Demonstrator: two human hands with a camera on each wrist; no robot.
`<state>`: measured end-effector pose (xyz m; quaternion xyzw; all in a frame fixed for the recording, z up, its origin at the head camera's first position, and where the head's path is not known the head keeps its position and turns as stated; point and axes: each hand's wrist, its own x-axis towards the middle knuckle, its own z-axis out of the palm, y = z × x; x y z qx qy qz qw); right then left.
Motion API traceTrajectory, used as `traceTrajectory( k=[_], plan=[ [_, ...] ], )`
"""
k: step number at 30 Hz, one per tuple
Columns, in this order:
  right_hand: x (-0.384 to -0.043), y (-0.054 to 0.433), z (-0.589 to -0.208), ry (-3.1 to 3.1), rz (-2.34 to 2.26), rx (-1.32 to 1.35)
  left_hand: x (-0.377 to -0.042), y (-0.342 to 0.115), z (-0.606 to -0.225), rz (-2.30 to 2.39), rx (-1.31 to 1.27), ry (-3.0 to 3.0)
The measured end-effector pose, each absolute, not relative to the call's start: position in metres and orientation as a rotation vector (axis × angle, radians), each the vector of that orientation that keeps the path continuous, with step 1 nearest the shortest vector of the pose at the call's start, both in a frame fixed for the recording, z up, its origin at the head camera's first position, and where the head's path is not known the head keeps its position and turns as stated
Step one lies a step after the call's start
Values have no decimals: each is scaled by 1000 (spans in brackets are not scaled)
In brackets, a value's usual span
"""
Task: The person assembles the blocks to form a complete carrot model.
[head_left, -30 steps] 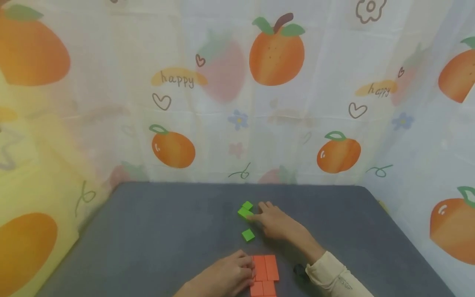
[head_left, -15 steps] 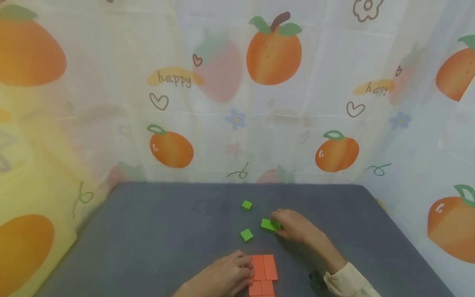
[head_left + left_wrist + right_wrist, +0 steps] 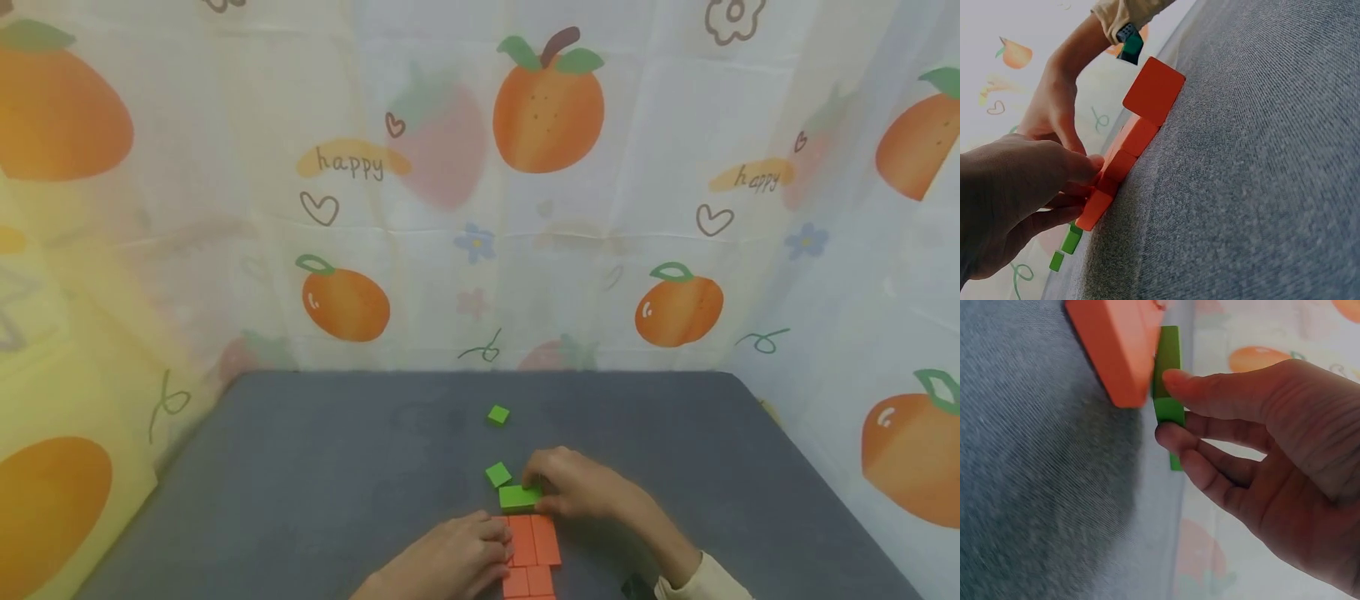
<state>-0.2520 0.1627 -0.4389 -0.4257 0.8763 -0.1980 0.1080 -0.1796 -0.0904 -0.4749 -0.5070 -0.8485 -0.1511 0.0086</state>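
My right hand [image 3: 585, 487] pinches a green rectangular block [image 3: 517, 498] between thumb and fingers, just beyond the far edge of the orange blocks [image 3: 534, 542]. The right wrist view shows the thumb on one face of that green block [image 3: 1170, 411] and fingertips against its end. My left hand [image 3: 457, 554] rests along the left side of the orange blocks, fingers bent softly and fingertips touching them. In the left wrist view the orange blocks [image 3: 1154, 90] run in a row away from the camera. Two small green blocks, a nearer one [image 3: 497, 475] and a farther one [image 3: 498, 415], lie beyond.
The dark grey table [image 3: 337, 467] has a fruit-printed curtain [image 3: 450, 275] behind it and at both sides. A dark device [image 3: 1129, 45] sits at the right sleeve's cuff [image 3: 1124, 19].
My right hand has drawn the green rectangular block away from the farthest small green block, toward me and up to the orange blocks. The left hand has stayed put.
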Motion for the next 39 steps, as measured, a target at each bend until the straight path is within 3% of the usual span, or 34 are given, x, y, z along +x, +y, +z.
traceTrajectory(
  k=[30, 39],
  plan=[
    [-258, 158, -438, 2561, -471, -1431, -180, -90, -478, -512, -1597, -2529],
    [-279, 139, -432, 2471, -317, -1651, -179, -93, -478, -542, -1607, -2532]
  ],
)
